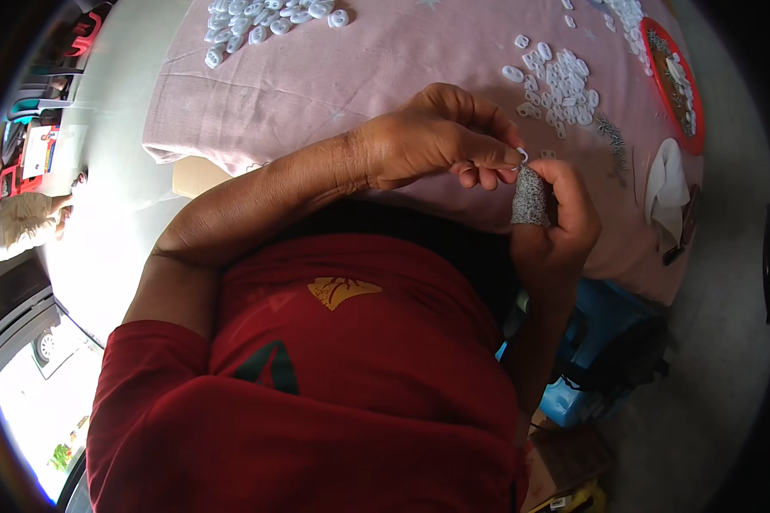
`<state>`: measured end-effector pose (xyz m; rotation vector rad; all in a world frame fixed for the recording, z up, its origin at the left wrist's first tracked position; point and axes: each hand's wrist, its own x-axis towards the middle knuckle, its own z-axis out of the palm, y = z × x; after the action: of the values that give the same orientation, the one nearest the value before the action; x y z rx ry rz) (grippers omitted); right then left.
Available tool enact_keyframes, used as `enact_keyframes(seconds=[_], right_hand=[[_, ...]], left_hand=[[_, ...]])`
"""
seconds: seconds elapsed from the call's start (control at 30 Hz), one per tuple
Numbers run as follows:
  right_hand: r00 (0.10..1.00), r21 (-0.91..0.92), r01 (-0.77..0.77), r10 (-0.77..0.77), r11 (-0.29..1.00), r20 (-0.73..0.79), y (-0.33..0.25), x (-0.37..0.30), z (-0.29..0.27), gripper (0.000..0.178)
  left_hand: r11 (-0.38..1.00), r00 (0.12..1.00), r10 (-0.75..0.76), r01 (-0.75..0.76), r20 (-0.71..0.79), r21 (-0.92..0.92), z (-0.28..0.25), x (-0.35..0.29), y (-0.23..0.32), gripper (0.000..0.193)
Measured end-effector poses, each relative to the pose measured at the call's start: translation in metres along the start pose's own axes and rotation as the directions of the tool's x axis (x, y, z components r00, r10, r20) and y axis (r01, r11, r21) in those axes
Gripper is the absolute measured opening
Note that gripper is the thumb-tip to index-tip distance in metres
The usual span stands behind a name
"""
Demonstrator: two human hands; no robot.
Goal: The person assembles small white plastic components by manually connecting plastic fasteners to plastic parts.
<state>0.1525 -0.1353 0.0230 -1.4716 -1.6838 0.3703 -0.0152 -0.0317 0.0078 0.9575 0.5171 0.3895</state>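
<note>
Above the near edge of the pink-covered table, my two hands meet at a small white curved plastic piece point(523, 155). My left hand point(441, 137) reaches across from the left and pinches it between thumb and fingertips. From the other side my right hand point(565, 205) closes on the same piece, its index finger bent over. A speckled grey knit sleeve point(530, 197) covers what looks like the right thumb. The fingertips hide part of the piece, so its full shape cannot be made out. Just beyond lies a heap of small white plastic pieces point(565, 90).
Larger white oval pieces point(261, 17) are piled at the far left. Small metal parts point(612, 137) lie right of the heap. A red tray point(701, 128) holds metal and white parts. Near the right edge are a white cloth point(666, 184) and, below, a blue stool point(603, 316).
</note>
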Motion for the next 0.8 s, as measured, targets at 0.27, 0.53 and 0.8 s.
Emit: enact_keyframes(seconds=[0.27,0.53,0.8], right_hand=[[0.999,0.030,-0.047,0.047,0.998,0.006,-0.001,0.004,0.001,0.012],[0.995,-0.002,-0.038,0.038,0.999,0.092,-0.009,0.012,-0.005,0.012],[0.976,0.156,-0.126,0.094,0.980,0.194,-0.010,0.028,-0.017,0.018]], left_hand=[[0.998,0.999,0.034,-0.034,-0.012,0.051,0.001,-0.001,-0.001,0.021],[0.994,1.000,0.027,-0.027,0.001,-0.103,-0.002,-0.004,0.001,0.015],[0.990,0.999,0.019,-0.015,0.027,-0.138,-0.010,-0.011,0.006,0.020]])
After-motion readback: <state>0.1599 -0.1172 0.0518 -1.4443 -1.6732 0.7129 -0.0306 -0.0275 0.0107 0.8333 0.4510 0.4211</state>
